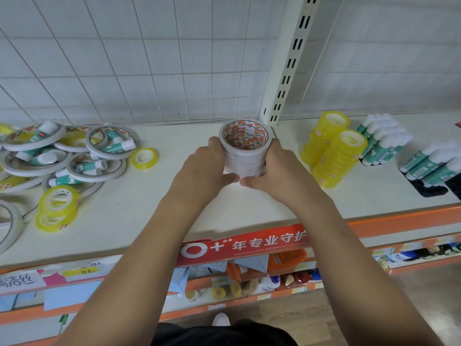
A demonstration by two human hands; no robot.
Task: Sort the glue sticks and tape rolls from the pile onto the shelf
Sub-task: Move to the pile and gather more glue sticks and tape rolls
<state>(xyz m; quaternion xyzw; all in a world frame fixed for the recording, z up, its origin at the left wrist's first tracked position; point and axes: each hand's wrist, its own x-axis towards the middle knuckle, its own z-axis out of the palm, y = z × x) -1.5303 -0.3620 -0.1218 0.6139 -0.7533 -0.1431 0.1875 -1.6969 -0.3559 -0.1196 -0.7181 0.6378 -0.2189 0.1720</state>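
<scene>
A stack of white tape rolls [245,156] stands on the white shelf [139,211] at the middle back. My left hand [202,168] grips its left side and my right hand [277,168] grips its right side, thumbs meeting at the stack's base. A pile of white tape rolls and glue sticks [67,153] lies at the far left, with yellow tape rolls [58,201] in front of it. Right of the stack stand two columns of yellow tape rolls [334,151]. Sorted glue sticks [384,141] lie in rows further right.
A slotted metal upright [287,68] and a wire grid back panel [124,58] rise behind the shelf. A single yellow roll [144,158] lies between pile and stack. The orange shelf edge [399,218] and lower shelves with goods are below.
</scene>
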